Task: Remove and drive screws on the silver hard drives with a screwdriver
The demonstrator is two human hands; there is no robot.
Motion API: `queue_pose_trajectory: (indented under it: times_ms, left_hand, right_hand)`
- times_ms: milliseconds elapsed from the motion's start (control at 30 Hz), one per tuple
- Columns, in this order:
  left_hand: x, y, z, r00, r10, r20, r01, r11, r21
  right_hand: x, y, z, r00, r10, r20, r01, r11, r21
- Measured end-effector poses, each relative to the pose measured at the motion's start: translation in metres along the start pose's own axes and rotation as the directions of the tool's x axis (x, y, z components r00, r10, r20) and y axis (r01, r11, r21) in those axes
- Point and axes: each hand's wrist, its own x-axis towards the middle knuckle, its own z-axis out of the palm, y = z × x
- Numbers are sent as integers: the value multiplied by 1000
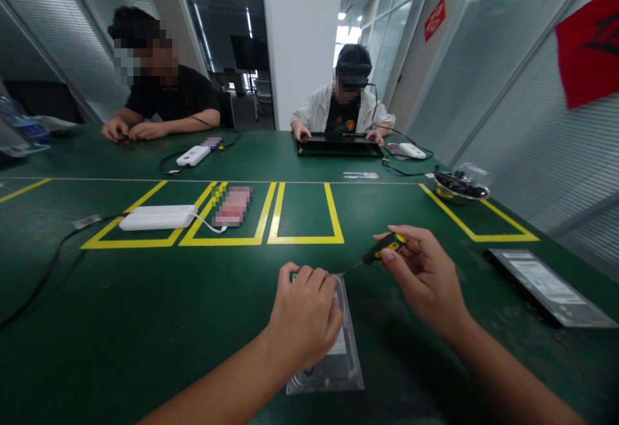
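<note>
Hard drive [349, 373] flat on the green surface [169, 322], beneath the left hand [307, 312].
Left hand curled over, gripping the drive; right hand [428, 270] pinches the screwdriver [384, 248], tip at its far right corner. Judged rigid, dense, smooth, shock-sensitive; hold by long edges. Surface marked with yellow tape [304, 240]; beyond, white column [309, 44], glass partitions [483, 89].

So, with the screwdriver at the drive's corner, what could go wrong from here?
The screwdriver meets the drive at a slant, so its tip might slip and scratch the drive.
The left hand lies close to that tip; a slip could jab its fingers.
Only that hand seems to steady the drive, so it might twist if the right hand pushes hard.
</note>
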Motion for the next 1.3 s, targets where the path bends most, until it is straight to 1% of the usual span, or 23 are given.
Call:
queue_pose_trajectory:
  times_ms: [167,300,367,500,600,767,900,1033,1133,1300]
  left_hand:
    - [0,0,-1,1000,4,-1,-4,1000,3]
    - [1,1,-1,1000,2,0,-2,1000,14]
    - [1,1,-2,1000,4,6,-4,1000,22]
    - [1,0,-1,1000,2,15,-2,1000,25]
    - [1,1,-1,1000,-4,15,3,1000,23]
    - [1,0,0,1000,1,12,-1,1000,22]
    - [2,0,-1,1000,5,19,-5,1000,26]
    - [2,0,-3,1000,8,23,-8,1000,17]
    - [1,0,-3,1000,13,26,-14,1000,14]
    - [0,0,-2,1000,13,24,-13,1000,11]
  right_hand:
    - [23,-17,0,989,-10,150,38,982,-183]
    - [40,-32,4,968,-105,229,173,938,-301]
    - [47,-38,6,955,-127,268,217,914,-343]
    - [56,-47,5,933,-99,347,238,891,-385]
    - [60,-51,2,920,-65,387,230,888,-398]
    - [60,-52,-1,920,-50,389,226,878,-423]
    - [61,-49,1,933,-62,354,224,872,-436]
    - [60,-48,0,940,-105,324,246,867,-433]
    - [59,-49,0,947,-104,305,240,860,-451]
    - [61,-49,5,947,-126,294,243,880,-407]
